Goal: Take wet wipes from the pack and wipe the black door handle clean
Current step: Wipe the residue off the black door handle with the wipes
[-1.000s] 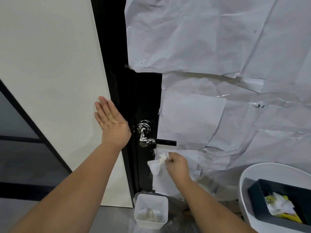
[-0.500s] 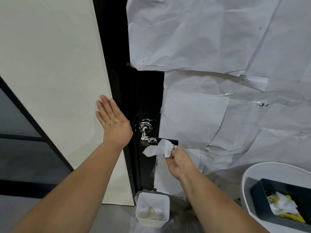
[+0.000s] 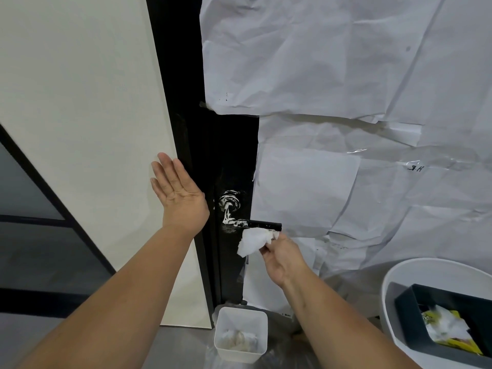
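Nearest the camera, on the floor, a small white bin (image 3: 240,334) held crumpled used wipes, and at the lower right a dark tray (image 3: 410,312) inside a white tub (image 3: 391,280) carried the yellow wet wipes pack (image 3: 450,334) with a sheet poking from it. Farther in, the right hand (image 3: 282,255) pinched a bunched wet wipe (image 3: 253,241) between thumb and fingers (image 3: 275,235), the wad just under the black door handle (image 3: 263,224) and apparently touching its underside. The left hand (image 3: 178,193) lay flat against the pale wall panel (image 3: 80,129), its fingers straight and close together — bracing, it seemed. The wiping step was in hand: the lever's free end looked clean, yet white smears clung to its inner end and the rose (image 3: 230,202). The next move would likely call for sliding the wipe leftward along the lever — then rubbing round the rose.
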`<state>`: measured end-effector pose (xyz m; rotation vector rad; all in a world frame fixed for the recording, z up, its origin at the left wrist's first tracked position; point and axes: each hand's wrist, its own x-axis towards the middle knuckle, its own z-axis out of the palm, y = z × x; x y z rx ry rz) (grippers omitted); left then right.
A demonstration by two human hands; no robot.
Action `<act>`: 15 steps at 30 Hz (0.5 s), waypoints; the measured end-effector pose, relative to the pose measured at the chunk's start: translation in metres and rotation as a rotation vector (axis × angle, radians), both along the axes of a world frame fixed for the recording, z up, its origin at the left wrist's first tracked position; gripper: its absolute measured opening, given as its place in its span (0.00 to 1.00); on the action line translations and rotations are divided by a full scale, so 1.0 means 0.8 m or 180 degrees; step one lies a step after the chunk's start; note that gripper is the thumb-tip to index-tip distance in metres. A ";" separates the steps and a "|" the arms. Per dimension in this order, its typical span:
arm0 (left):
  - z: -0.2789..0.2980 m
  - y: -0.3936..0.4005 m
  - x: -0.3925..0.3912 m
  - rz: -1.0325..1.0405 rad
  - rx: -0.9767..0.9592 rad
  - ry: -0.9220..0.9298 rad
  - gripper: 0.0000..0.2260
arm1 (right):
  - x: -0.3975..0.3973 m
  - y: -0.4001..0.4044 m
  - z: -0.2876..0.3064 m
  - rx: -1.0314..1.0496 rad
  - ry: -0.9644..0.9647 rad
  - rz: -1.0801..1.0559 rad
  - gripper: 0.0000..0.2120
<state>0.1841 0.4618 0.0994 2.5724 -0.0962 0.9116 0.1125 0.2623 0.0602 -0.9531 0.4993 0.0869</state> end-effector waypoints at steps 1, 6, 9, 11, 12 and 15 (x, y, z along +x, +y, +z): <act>0.000 0.000 0.000 0.0003 0.0000 -0.0005 0.48 | -0.002 0.003 0.001 -0.0013 -0.0019 0.0071 0.17; 0.000 0.000 0.000 -0.0002 -0.0004 0.0007 0.49 | -0.019 0.003 0.002 0.0151 0.0122 0.0184 0.18; 0.001 0.000 -0.001 0.0001 -0.0001 -0.0001 0.49 | -0.015 -0.010 0.009 0.0854 0.0189 -0.0236 0.11; 0.001 0.000 -0.002 -0.0005 -0.0010 -0.0003 0.49 | -0.014 -0.014 0.014 0.1085 0.0125 -0.0339 0.08; 0.001 0.000 -0.002 -0.0003 -0.0019 -0.0002 0.49 | -0.015 -0.014 0.016 0.1120 0.0091 -0.0312 0.08; 0.001 -0.001 -0.003 0.0012 -0.0016 0.0013 0.49 | -0.015 -0.015 0.018 0.1110 -0.0054 -0.0222 0.08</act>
